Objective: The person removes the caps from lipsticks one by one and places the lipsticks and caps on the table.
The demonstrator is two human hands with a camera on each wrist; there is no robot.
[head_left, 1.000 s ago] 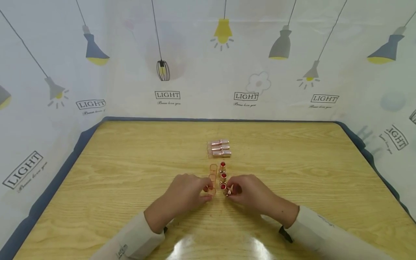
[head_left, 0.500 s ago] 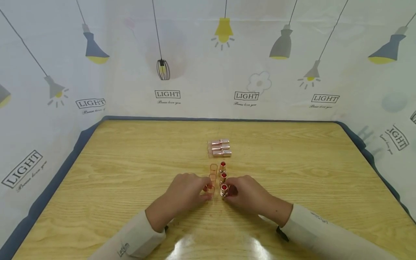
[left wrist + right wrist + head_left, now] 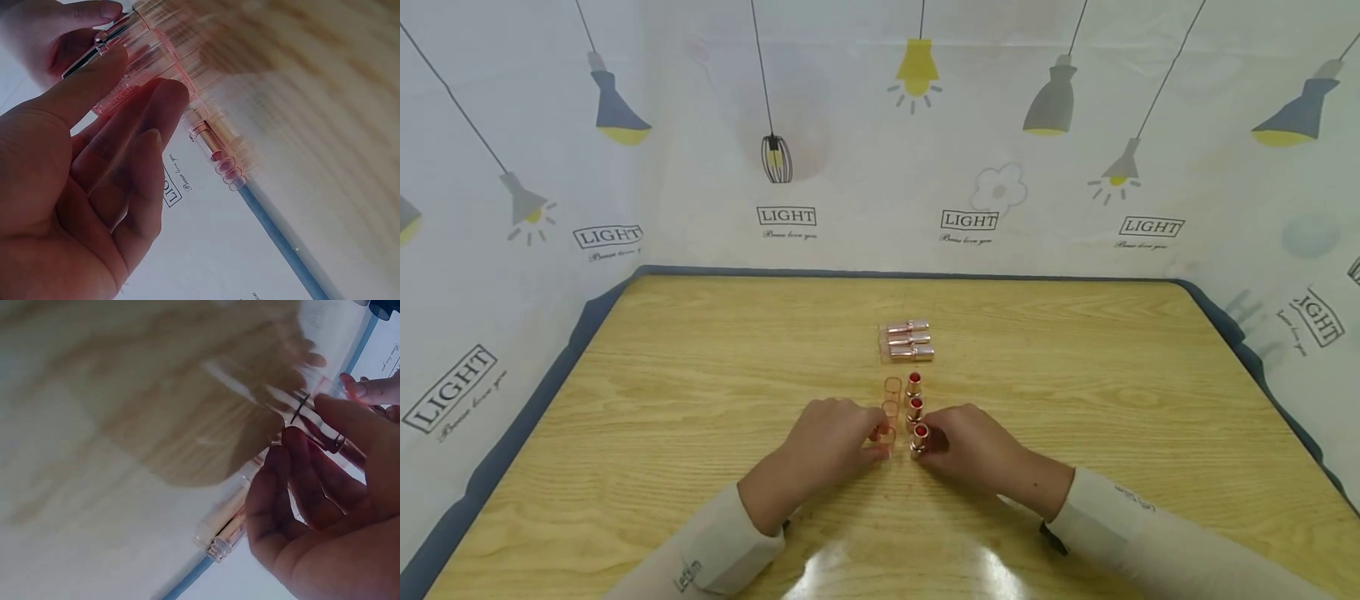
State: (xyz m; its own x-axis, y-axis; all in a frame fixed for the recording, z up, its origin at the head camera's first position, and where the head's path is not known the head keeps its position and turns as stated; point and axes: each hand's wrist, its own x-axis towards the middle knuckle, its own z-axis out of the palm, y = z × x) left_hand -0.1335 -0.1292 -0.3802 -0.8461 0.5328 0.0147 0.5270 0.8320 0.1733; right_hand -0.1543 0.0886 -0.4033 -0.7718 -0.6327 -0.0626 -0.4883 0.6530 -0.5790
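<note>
My left hand (image 3: 823,442) pinches the nearest clear pink lipstick cap (image 3: 115,97) between thumb and fingers, its open end facing up. Opposite, the thumb and fingers of my right hand (image 3: 977,442) grip the shiny base of the nearest uncapped lipstick (image 3: 921,432), which stands upright with its red tip showing. Two more uncapped lipsticks stand behind it in a line, the middle one (image 3: 915,404) and the far one (image 3: 913,380). Beside them stand two other clear caps, a middle cap (image 3: 890,408) and a far cap (image 3: 892,386).
Farther back, three lipsticks (image 3: 912,353) with clear caps lie side by side on the wood-grain table (image 3: 700,358). A white backdrop (image 3: 865,167) printed with lamps rises behind the table's blue edge (image 3: 760,271).
The nearest lipstick has gone from leaning left to upright under my right hand and shifted slightly. The cap in my left hand has moved a little left. The other pieces stay put.
</note>
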